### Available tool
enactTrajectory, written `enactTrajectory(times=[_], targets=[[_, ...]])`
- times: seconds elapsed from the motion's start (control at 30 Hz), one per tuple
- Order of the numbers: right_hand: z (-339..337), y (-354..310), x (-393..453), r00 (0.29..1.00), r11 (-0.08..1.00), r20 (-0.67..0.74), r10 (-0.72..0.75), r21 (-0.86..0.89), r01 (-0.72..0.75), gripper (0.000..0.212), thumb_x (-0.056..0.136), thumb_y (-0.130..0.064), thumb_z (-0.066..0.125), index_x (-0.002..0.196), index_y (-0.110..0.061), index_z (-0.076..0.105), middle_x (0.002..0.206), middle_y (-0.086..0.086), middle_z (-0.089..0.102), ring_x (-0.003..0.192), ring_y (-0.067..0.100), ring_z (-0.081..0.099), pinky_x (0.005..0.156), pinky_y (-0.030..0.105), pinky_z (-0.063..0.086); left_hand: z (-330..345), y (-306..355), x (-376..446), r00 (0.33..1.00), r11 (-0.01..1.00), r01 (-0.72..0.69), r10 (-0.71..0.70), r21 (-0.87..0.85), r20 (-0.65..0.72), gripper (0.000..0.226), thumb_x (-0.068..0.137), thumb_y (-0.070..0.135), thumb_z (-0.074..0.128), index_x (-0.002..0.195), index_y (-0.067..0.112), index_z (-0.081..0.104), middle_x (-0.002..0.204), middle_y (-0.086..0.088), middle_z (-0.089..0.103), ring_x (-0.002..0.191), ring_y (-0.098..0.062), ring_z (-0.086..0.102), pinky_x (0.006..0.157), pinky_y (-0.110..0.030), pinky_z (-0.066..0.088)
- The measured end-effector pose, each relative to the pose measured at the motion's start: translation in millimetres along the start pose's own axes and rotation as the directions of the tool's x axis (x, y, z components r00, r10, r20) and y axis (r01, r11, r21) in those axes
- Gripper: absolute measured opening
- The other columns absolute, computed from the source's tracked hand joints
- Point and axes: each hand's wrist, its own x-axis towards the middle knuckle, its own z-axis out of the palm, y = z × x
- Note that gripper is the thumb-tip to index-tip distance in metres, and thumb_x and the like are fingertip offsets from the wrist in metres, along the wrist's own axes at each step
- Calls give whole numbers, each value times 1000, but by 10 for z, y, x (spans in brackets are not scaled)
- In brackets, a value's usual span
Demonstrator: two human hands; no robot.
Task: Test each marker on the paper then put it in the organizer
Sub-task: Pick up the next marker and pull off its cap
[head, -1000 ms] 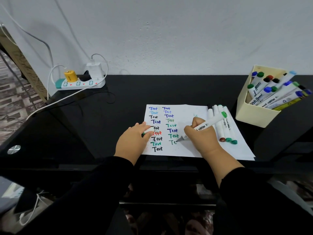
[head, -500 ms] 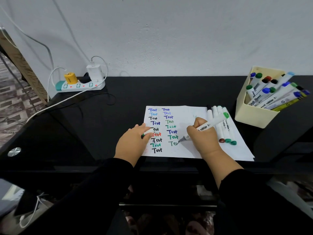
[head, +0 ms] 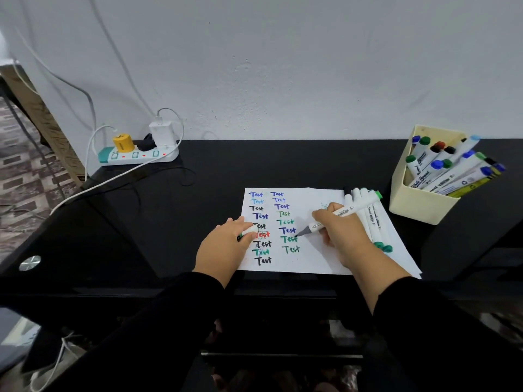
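Head view: right hand (head: 336,233) pinches a marker (head: 343,213) over the paper (head: 317,258); left hand (head: 226,247) grips its cap (head: 249,231). Spare markers (head: 373,222) behind, organizer (head: 418,202) at right, power strip (head: 135,155) upper left.

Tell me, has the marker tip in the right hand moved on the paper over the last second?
Yes. The marker tip in the right hand has come up from the bottom "Test" to beside the green one above it on the paper.

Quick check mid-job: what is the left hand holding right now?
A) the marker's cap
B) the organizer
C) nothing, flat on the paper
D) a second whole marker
A: the left hand pinches a small white cap with a green end, resting on the paper.
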Motion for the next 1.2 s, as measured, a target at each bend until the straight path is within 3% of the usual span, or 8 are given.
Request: enactTrajectory(times=[0.13,0.23,0.3,0.43,0.57,0.8,0.9,1.2], targets=[[35,-157,-2,997,997,44,58,-62,-55,39,88,-11,57,58,-17,34,51,4,39,34,8,30,37,19,25,-30,2,-25,996,998,-45,41,-49,-81,38,94,35,53,131,25,54,145,5,43,142,-14,20,115,-28,10],[102,-282,-25,999,999,33,2,51,-3,41,90,-12,58,57,-18,34,49,2,41,40,9,31,36,16,26,-133,94,-74,987,977,-69,38,-200,-159,35,90,32,60,125,27,60,126,6,58,127,-12,44,104,-20,29],[169,-359,-60,998,990,43,-42,135,36,43,92,-11,57,56,-17,33,48,1,40,38,8,29,35,15,25,-223,199,-113,993,916,-50,5,-397,-115,31,86,29,65,117,30,64,111,10,62,108,-8,57,90,-18,40],[293,-437,-130,992,976,82,-99,203,81,45,91,-7,55,55,-17,30,42,-2,38,33,6,27,36,16,23,-363,371,-210,1000,724,27,-19,-689,19,24,81,20,72,95,39,67,99,1,71,93,-14,67,90,-34,52],[361,-438,-202,986,985,130,-104,152,84,43,92,-10,56,56,-16,35,44,-2,45,34,4,32,38,16,28,-404,447,-267,999,689,22,14,-724,43,25,79,17,73,91,38,68,96,-7,72,95,-23,67,90,-39,53],[350,-455,-248,954,985,264,-143,130,112,40,95,-36,52,62,-15,43,43,-1,44,38,9,33,42,19,28,-426,433,-240,993,581,108,-33,-806,110,24,79,17,72,102,13,70,94,-2,73,87,-14,69,77,-24,54],[359,-472,-232,967,988,222,-125,113,102,37,97,-26,50,63,-14,41,41,0,43,36,8,32,41,19,28,-448,467,-206,992,601,107,-16,-792,122,12,81,22,70,91,16,72,78,5,72,73,-4,66,66,-15,51],[458,-509,-162,991,981,108,-79,185,58,33,91,-6,42,61,-16,31,52,4,33,39,10,25,40,19,24,-501,610,-118,996,651,88,-44,-754,79,8,85,19,66,80,24,70,76,5,71,77,-8,67,75,-18,52]])
